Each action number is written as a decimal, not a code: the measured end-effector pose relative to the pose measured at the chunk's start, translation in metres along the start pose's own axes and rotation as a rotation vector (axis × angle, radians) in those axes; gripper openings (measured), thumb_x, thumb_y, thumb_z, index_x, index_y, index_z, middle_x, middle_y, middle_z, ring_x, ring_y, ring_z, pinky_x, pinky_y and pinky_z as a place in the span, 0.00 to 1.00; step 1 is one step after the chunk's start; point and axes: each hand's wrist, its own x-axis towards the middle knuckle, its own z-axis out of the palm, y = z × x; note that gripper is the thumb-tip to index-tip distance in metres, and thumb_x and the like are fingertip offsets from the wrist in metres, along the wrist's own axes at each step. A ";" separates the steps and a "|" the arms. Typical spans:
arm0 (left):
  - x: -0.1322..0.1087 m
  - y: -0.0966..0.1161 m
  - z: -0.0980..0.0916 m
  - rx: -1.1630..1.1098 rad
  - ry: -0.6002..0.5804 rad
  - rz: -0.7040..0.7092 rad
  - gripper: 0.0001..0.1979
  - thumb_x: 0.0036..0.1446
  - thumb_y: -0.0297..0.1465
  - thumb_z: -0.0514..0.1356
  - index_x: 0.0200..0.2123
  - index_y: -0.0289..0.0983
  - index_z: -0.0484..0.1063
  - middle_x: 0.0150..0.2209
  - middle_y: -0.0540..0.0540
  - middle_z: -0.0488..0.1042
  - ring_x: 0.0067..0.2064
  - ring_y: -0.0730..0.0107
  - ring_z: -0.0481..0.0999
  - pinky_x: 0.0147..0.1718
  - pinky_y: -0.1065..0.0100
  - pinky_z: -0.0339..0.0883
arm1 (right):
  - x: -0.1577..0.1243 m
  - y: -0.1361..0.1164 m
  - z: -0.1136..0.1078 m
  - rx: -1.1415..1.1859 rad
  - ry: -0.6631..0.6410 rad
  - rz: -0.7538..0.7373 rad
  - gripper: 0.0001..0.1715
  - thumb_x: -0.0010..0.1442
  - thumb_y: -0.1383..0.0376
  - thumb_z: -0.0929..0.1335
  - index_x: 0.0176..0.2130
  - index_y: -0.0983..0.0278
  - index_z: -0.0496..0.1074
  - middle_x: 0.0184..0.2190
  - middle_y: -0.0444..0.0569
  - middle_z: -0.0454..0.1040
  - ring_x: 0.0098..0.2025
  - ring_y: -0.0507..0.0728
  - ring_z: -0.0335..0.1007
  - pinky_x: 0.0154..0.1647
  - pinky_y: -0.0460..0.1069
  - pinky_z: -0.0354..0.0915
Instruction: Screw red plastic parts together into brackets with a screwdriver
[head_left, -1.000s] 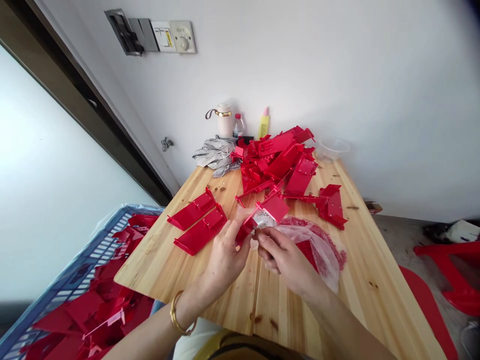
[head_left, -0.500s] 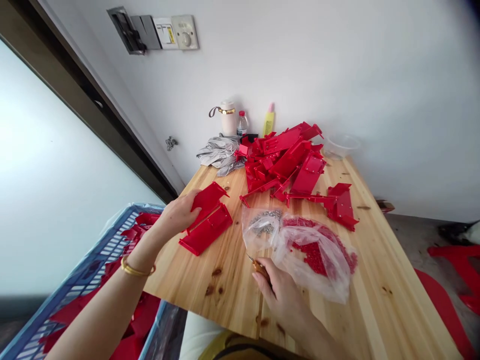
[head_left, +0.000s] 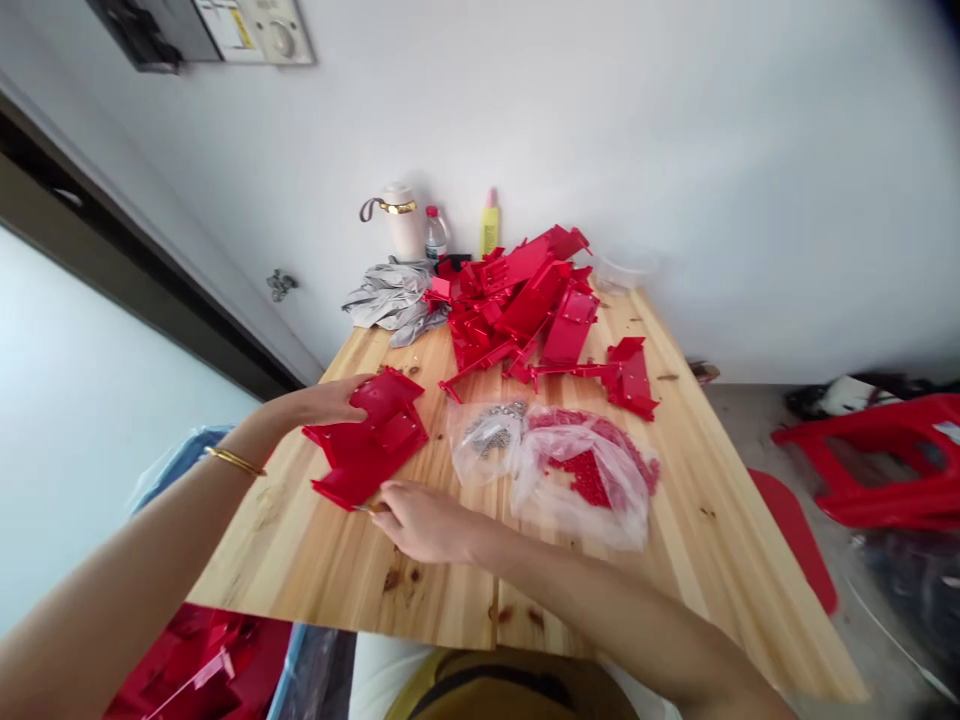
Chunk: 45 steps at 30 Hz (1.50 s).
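Note:
My left hand (head_left: 341, 400) grips a red plastic part (head_left: 386, 390) by its left side, fingers over its far edge. A second red panel (head_left: 364, 465) lies against it, towards me; whether the two are joined I cannot tell. My right hand (head_left: 427, 522) is closed round a small hand tool (head_left: 369, 508) with an orange-brown handle, which the fingers mostly hide. Its thin metal tip is at the near corner of the red panel. To the right lie a clear bag of small metal pieces (head_left: 491, 430) and a clear bag of small red pieces (head_left: 589, 475).
A heap of red plastic parts (head_left: 525, 300) covers the table's far end. Behind it stand a cup (head_left: 405, 225), a bottle (head_left: 436, 240) and a yellow tube (head_left: 490, 228). Grey cloth (head_left: 394, 300) lies beside them. A blue crate (head_left: 296, 660) of red parts is at lower left.
My right hand has moved left with the tool, from beside the bags to the red panel. The left hand has shifted the red parts, which now sit closer together. The view has turned right.

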 end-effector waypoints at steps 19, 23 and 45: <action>-0.030 0.183 0.113 -0.277 0.469 0.607 0.09 0.64 0.31 0.56 0.38 0.38 0.77 0.35 0.45 0.79 0.36 0.66 0.77 0.37 0.66 0.70 | -0.183 0.033 -0.025 0.525 0.527 0.346 0.14 0.70 0.60 0.62 0.46 0.63 0.73 0.30 0.43 0.74 0.26 0.49 0.65 0.29 0.43 0.62; -0.017 0.218 0.160 -0.060 0.227 0.697 0.11 0.65 0.30 0.55 0.40 0.41 0.78 0.40 0.41 0.77 0.45 0.57 0.75 0.44 0.61 0.67 | -0.211 0.043 -0.026 0.625 0.640 0.418 0.18 0.71 0.55 0.61 0.48 0.63 0.72 0.29 0.44 0.73 0.24 0.49 0.62 0.25 0.44 0.60; -0.062 0.229 0.165 -1.942 -0.224 -0.091 0.12 0.47 0.32 0.74 0.33 0.32 0.81 0.36 0.43 0.79 0.35 0.74 0.74 0.34 0.72 0.68 | -0.186 0.053 -0.027 0.140 0.843 0.271 0.16 0.70 0.63 0.62 0.52 0.62 0.73 0.46 0.52 0.80 0.47 0.58 0.78 0.48 0.50 0.72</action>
